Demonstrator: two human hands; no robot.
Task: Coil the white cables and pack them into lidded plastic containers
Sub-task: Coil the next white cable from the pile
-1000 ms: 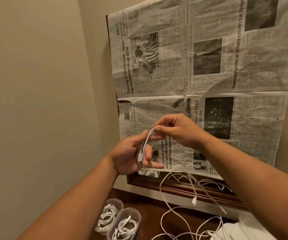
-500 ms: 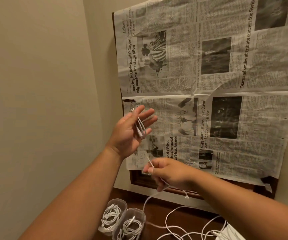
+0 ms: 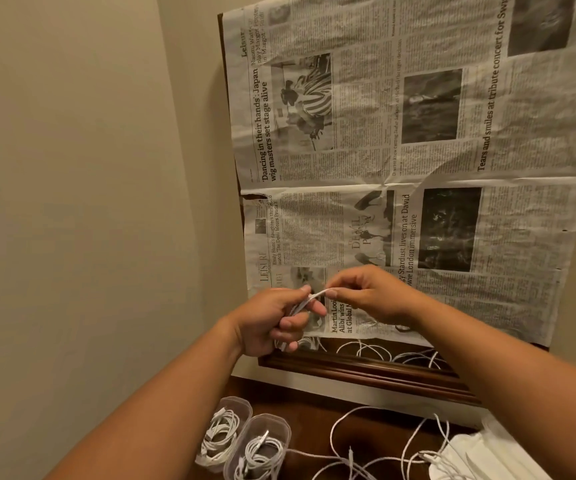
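Before the newspaper [image 3: 418, 161], the left hand [image 3: 269, 323] grips the white cable [image 3: 309, 300] loops in curled fingers, the strand slanting up-right into the fingertip pinch of the right hand [image 3: 373, 296] alongside.

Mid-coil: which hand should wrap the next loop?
Right, probably: the right hand pinches the white cable at its fingertips, free to lead it, while the left hand grips the gathered loops.
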